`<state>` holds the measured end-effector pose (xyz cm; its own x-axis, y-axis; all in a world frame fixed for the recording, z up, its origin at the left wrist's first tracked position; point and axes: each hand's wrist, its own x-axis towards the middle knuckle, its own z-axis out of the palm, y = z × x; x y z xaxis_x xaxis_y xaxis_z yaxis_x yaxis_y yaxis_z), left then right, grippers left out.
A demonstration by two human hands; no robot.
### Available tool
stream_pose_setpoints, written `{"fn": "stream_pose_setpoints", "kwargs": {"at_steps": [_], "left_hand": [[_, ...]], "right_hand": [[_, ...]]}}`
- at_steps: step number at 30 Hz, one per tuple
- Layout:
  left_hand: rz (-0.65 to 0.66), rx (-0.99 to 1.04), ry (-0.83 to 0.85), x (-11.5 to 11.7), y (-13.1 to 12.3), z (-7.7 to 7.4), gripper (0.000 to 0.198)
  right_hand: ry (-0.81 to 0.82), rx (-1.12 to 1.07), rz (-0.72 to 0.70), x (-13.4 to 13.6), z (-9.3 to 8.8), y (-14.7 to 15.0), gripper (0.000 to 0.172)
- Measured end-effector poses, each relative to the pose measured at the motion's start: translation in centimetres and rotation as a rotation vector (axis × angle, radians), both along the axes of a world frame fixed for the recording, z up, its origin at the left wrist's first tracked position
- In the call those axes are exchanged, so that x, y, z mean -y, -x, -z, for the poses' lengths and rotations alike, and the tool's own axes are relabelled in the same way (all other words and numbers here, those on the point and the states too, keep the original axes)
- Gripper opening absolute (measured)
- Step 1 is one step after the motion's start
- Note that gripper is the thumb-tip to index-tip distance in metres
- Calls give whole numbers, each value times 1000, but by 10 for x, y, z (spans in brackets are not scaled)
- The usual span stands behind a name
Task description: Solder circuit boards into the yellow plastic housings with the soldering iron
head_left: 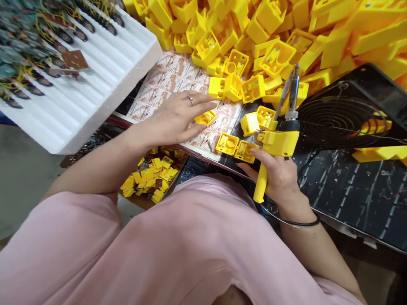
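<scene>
One left hand [179,114]: around case [206,118], cannot tell grip.
Right hand [281,176]: grasps soldering gun [281,143].
Room between: narrow, near table edge [208,159].

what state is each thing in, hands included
left hand, fingers spread about a small yellow case
small yellow case, open side up
right hand, closed around the soldering gun
soldering gun, held, metal tip pointing away from the person
foam tray, loaded with wired parts
yellow housings, heaped
black fan, running or not, cannot tell
</scene>
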<state>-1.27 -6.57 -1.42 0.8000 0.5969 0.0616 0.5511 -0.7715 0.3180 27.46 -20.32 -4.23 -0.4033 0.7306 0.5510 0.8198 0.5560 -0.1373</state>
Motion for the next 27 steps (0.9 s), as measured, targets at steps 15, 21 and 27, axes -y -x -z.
{"fn": "stream_pose_setpoints", "kwargs": {"at_steps": [15,21,27], "left_hand": [[-330,-397,33,16,-15,-15,65],[-258,-365,78,30,-32,-10,56],[-581,-481,-141,-11,51,-55,56]], "right_hand": [[-127,91,-53,-27,17,12,46],[-112,82,-88,-29,16,14,49],[-160,-15,-75,-29,19,5,64]]}}
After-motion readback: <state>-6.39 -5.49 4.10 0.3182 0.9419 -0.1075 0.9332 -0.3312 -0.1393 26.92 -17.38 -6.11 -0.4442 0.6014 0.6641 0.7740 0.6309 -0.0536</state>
